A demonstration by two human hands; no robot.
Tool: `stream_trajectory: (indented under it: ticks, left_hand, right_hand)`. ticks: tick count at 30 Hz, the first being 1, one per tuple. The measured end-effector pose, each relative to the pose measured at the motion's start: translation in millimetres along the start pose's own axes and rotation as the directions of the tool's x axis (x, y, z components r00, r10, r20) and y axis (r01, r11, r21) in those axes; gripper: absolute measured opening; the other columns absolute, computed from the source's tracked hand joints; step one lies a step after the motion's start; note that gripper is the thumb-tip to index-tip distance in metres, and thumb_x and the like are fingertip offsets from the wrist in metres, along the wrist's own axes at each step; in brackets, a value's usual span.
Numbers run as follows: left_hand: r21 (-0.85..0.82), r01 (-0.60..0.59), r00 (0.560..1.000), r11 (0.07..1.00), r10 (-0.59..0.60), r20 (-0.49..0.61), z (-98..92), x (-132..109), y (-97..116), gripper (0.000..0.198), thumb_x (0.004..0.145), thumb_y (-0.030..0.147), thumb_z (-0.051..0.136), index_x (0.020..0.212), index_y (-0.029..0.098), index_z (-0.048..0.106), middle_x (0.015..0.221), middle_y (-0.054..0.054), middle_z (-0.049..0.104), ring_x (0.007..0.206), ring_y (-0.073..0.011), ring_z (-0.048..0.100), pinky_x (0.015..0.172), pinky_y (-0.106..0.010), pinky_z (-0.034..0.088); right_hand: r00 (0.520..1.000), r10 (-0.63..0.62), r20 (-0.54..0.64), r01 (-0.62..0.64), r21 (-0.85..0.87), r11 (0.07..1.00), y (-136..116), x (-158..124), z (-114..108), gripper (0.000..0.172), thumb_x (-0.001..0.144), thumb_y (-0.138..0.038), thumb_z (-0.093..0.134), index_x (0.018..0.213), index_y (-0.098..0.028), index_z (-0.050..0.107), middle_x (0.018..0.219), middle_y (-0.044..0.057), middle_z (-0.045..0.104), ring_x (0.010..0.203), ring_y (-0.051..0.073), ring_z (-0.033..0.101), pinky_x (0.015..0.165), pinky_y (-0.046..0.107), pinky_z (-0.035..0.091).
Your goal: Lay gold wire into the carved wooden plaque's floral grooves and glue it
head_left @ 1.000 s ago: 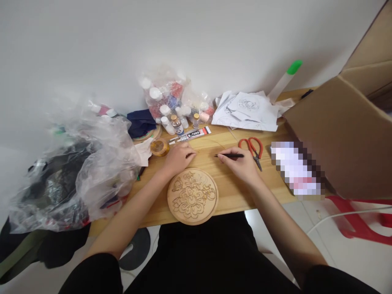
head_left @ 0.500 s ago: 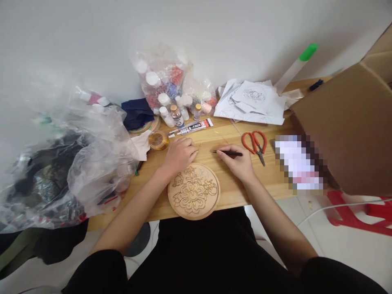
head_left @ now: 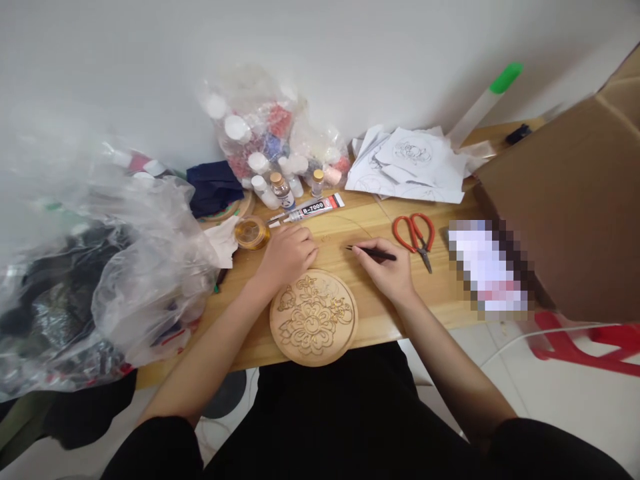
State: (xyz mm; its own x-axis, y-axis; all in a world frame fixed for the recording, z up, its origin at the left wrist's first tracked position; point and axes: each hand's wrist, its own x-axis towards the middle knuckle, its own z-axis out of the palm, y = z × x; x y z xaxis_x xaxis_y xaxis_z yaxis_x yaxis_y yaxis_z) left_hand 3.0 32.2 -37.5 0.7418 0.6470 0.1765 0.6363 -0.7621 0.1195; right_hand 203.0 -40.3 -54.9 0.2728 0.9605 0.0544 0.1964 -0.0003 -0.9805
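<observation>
My right hand grips black tweezers like a pen, their tips pointing left just above the wooden table. My left hand rests at the top left edge of a round wooden board, its fingers curled together; whether anything is between them is hidden. A flower pattern outlined in gold wire covers much of the board, with some drawn lines at its upper right. A thin strand of wire lies on the table between the hands. Red-handled pliers lie right of the tweezers.
Behind my left hand are a spool of gold wire, a B-7000 glue tube and small bottles. Plastic bags crowd the left. Paper drawings lie at the back. A phone-like blurred patch and a cardboard box stand right.
The view has shifted slightly, so things on the left appear a little further left. My hands hold nearly the same pose, the tweezers still in my right hand.
</observation>
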Motion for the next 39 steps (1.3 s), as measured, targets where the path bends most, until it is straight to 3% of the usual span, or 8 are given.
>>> stream_trajectory:
  ticks: [11, 27, 33, 39]
  left_hand:
    - [-0.052, 0.018, 1.0, 0.998, -0.019, -0.023, 1.3, 1.8, 0.5, 0.015, 0.084, 0.019, 0.053, 0.078, 0.016, 0.066, 0.08, -0.005, 0.062, 0.08, -0.0193, 0.055, 0.07, -0.034, 0.039]
    - [-0.14, -0.019, 0.997, 0.99, 0.009, -0.072, 0.5, 0.9, 0.7, 0.014, 0.085, 0.017, 0.053, 0.078, 0.017, 0.065, 0.078, -0.003, 0.063, 0.076, -0.017, 0.056, 0.071, -0.032, 0.042]
    - [-0.171, -0.015, 0.994, 0.985, -0.003, -0.105, -8.8, 1.9, 0.2, 0.014, 0.087, 0.022, 0.056, 0.075, 0.017, 0.061, 0.079, -0.003, 0.062, 0.075, -0.0159, 0.055, 0.069, -0.03, 0.04]
    - [-0.147, -0.084, 0.984, 0.985, 0.059, -0.166, -22.7, 8.5, 5.2, 0.032, 0.089, 0.029, 0.055, 0.061, 0.016, 0.049, 0.067, 0.0, 0.053, 0.065, -0.0134, 0.048, 0.063, -0.028, 0.036]
  right_hand:
    - [0.995, -0.02, -0.102, 0.022, 0.02, 1.0, -5.8, -1.6, -2.2, 0.014, 0.075, -0.035, 0.068, 0.074, -0.02, 0.068, 0.072, 0.004, 0.07, 0.068, 0.018, 0.064, 0.066, 0.032, 0.053]
    - [0.992, -0.065, -0.109, 0.068, 0.023, 0.997, -2.6, 0.1, -3.5, 0.012, 0.075, -0.031, 0.066, 0.073, -0.019, 0.068, 0.07, 0.003, 0.07, 0.066, 0.016, 0.064, 0.062, 0.029, 0.052]
    - [0.988, -0.086, -0.129, 0.086, 0.0, 0.996, -2.6, 1.3, -2.9, 0.014, 0.075, -0.031, 0.066, 0.071, -0.019, 0.069, 0.067, 0.003, 0.07, 0.062, 0.016, 0.063, 0.056, 0.027, 0.05]
    - [0.985, -0.106, -0.139, 0.104, -0.021, 0.994, -1.0, 2.6, -2.1, 0.014, 0.076, -0.031, 0.065, 0.072, -0.018, 0.069, 0.067, 0.004, 0.07, 0.061, 0.015, 0.063, 0.056, 0.026, 0.051]
